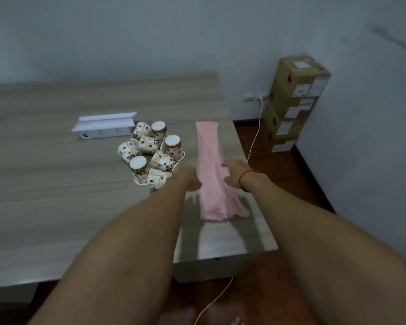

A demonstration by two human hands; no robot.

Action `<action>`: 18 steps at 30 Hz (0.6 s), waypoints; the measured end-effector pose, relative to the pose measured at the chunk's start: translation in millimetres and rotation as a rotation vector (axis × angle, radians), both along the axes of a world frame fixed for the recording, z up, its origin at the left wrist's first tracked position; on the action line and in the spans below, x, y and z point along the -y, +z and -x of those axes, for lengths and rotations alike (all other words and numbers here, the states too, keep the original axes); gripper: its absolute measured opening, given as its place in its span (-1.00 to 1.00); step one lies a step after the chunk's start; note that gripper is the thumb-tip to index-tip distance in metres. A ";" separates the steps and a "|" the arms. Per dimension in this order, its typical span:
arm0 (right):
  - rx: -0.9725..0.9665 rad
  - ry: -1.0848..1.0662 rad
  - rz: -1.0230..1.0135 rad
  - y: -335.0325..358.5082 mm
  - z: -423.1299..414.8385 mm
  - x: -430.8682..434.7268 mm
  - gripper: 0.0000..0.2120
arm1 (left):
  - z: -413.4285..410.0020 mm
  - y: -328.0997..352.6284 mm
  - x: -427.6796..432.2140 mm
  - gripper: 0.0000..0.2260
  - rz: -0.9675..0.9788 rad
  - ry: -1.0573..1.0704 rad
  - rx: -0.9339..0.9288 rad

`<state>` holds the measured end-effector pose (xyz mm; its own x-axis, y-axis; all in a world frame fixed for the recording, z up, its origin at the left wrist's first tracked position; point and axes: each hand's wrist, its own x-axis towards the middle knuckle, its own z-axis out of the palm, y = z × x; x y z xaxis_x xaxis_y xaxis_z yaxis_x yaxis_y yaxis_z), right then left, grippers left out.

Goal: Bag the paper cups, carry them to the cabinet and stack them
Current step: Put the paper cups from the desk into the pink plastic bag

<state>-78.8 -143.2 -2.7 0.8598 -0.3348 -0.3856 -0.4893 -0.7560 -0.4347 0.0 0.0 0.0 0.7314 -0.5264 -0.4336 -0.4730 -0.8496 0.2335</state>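
Several paper cups with a coffee-bean print lie in a loose heap on the wooden table, some upside down, some on their sides. To their right a long pink plastic bag stretches along the table's right part, bunched and lifted at its middle. My left hand grips the bag's left edge, close to the nearest cups. My right hand, with a red string at the wrist, grips the bag's right edge. Both hands hold it about mid-length.
A white power strip and a white folded box lie behind the cups. Stacked cardboard boxes stand by the wall at the right. A pale cable runs from a wall socket down across the dark floor.
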 end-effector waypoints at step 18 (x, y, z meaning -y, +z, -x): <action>0.114 -0.532 -0.148 -87.1 32.2 -3.6 -0.71 | 24.6 -79.2 17.2 -0.75 0.492 0.427 -0.212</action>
